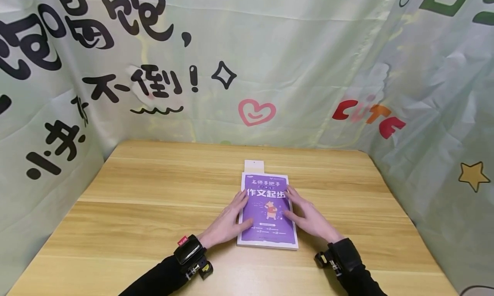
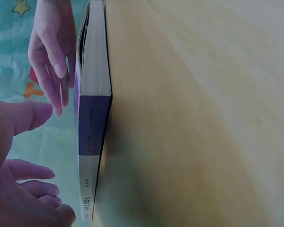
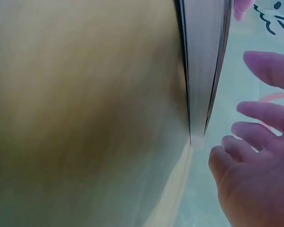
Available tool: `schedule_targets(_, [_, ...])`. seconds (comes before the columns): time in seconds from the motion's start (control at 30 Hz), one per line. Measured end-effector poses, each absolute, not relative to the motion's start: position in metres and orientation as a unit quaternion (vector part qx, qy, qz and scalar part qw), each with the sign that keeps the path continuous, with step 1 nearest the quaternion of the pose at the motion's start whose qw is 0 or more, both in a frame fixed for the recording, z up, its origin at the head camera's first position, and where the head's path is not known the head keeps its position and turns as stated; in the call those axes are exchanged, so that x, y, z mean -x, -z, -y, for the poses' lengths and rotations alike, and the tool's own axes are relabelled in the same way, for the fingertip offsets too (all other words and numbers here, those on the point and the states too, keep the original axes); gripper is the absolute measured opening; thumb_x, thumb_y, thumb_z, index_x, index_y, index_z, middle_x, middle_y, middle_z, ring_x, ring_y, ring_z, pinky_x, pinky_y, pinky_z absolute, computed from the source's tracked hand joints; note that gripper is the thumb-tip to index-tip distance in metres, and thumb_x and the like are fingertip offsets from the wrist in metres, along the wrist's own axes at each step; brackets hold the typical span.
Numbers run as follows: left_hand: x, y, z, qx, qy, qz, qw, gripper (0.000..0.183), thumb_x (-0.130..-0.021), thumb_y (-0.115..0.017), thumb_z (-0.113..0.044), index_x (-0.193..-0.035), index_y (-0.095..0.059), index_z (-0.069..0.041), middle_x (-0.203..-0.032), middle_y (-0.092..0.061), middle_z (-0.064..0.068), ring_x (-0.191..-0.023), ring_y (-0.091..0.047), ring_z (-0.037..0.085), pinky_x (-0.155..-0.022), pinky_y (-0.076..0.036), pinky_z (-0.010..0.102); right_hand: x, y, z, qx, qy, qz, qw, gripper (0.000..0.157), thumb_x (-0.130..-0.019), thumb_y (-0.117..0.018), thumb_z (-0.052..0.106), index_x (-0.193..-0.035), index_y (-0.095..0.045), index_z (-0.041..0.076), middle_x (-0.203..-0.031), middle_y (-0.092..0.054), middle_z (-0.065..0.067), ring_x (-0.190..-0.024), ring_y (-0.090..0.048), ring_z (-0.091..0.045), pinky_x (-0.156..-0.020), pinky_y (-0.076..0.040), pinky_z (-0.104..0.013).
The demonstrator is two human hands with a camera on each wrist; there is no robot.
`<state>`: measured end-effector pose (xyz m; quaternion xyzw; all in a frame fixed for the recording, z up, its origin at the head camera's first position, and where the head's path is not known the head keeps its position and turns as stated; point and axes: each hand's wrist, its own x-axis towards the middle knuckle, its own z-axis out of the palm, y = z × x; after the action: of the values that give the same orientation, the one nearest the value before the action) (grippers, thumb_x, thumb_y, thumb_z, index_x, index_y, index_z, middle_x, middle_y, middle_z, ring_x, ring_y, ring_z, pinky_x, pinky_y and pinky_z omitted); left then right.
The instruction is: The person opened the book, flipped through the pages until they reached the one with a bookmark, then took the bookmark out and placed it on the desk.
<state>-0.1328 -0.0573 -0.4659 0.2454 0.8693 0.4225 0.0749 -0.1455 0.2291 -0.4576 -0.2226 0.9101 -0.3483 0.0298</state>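
A thick purple book (image 1: 266, 227) with a white border, Chinese lettering and a cartoon animal lies flat, cover up, in the head view. My left hand (image 1: 227, 221) is at its left side, thumb over the cover's edge, fingers extended. On the opposite side my right hand (image 1: 311, 218) also has extended fingers, their tips over the cover's right edge. The left wrist view shows the purple and white spine (image 2: 93, 125) beside my relaxed left fingers. Page edges (image 3: 203, 71) face my right hand (image 3: 260, 165) in the right wrist view. Whether either hand presses the book cannot be told.
A white card-like piece (image 1: 254, 166) with a small hole sticks out beyond the book's far edge; its rest is hidden. The wooden table (image 1: 162, 193) reaches a printed cloth backdrop (image 1: 301, 64) at the back and sides. A dark cable (image 1: 478, 287) shows at bottom right.
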Motion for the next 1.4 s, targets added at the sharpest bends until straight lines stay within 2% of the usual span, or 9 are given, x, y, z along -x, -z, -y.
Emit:
schedule_targets(0.33, [0.122, 0.458, 0.058, -0.287, -0.33, -0.895, 0.09, 0.087, -0.092, -0.069, -0.041, -0.154, -0.029, 0.004, -0.168, -0.014, 0.021, -0.157, -0.014, 0.037, -0.127, -0.018, 0.056, 0.138, 0.456, -0.233, 0.242, 0.328, -0.913, 0.035, 0.061, -0.097, -0.066, 0.022, -0.15, -0.044, 0.0, -0.164, -0.026, -0.023, -0.149, -0.03, -0.044, -0.119, -0.027, -0.062])
schedule_targets(0.53, [0.113, 0.456, 0.055, -0.331, -0.233, -0.911, 0.082, 0.094, -0.087, -0.071, -0.052, -0.154, -0.033, 0.001, -0.166, -0.021, 0.017, -0.156, -0.02, 0.033, -0.128, -0.021, 0.051, 0.131, 0.455, -0.236, 0.263, 0.308, -0.914, 0.034, 0.062, -0.095, -0.068, 0.026, -0.148, -0.047, 0.002, -0.162, -0.03, -0.024, -0.146, -0.036, -0.045, -0.117, -0.032, -0.061])
schedule_targets(0.9, [0.108, 0.452, 0.049, -0.36, -0.168, -0.916, 0.059, 0.097, -0.081, -0.078, -0.05, -0.152, -0.038, 0.003, -0.163, -0.03, 0.02, -0.154, -0.029, 0.031, -0.128, -0.025, 0.05, 0.118, 0.452, -0.237, 0.3, 0.268, -0.913, 0.073, 0.072, -0.09, -0.072, 0.044, -0.147, -0.05, 0.005, -0.162, -0.035, -0.017, -0.147, -0.037, -0.041, -0.117, -0.034, -0.059])
schedule_targets(1.13, [0.107, 0.454, 0.045, -0.354, -0.159, -0.92, 0.056, 0.098, -0.08, -0.079, -0.049, -0.152, -0.037, 0.001, -0.164, -0.029, 0.019, -0.155, -0.027, 0.03, -0.128, -0.023, 0.049, 0.114, 0.451, -0.229, 0.344, 0.258, -0.899, 0.085, 0.094, -0.077, -0.079, 0.057, -0.152, -0.045, 0.01, -0.165, -0.031, -0.01, -0.15, -0.035, -0.037, -0.117, -0.035, -0.058])
schedule_targets(1.23, [0.107, 0.456, 0.044, -0.354, -0.157, -0.921, 0.051, 0.096, -0.081, -0.079, -0.049, -0.152, -0.038, 0.001, -0.164, -0.029, 0.019, -0.155, -0.027, 0.03, -0.128, -0.024, 0.048, 0.113, 0.452, -0.226, 0.369, 0.24, -0.895, 0.071, 0.1, -0.075, -0.081, 0.058, -0.152, -0.043, 0.008, -0.165, -0.031, -0.011, -0.149, -0.035, -0.036, -0.117, -0.036, -0.057])
schedule_targets(1.4, [0.108, 0.458, 0.042, -0.357, -0.147, -0.922, 0.037, 0.092, -0.082, -0.079, -0.046, -0.151, -0.04, 0.002, -0.162, -0.032, 0.018, -0.154, -0.03, 0.03, -0.128, -0.026, 0.047, 0.114, 0.454, -0.225, 0.382, 0.221, -0.895, 0.066, 0.096, -0.077, -0.083, 0.049, -0.152, -0.042, 0.006, -0.166, -0.031, -0.012, -0.15, -0.034, -0.037, -0.118, -0.034, -0.057])
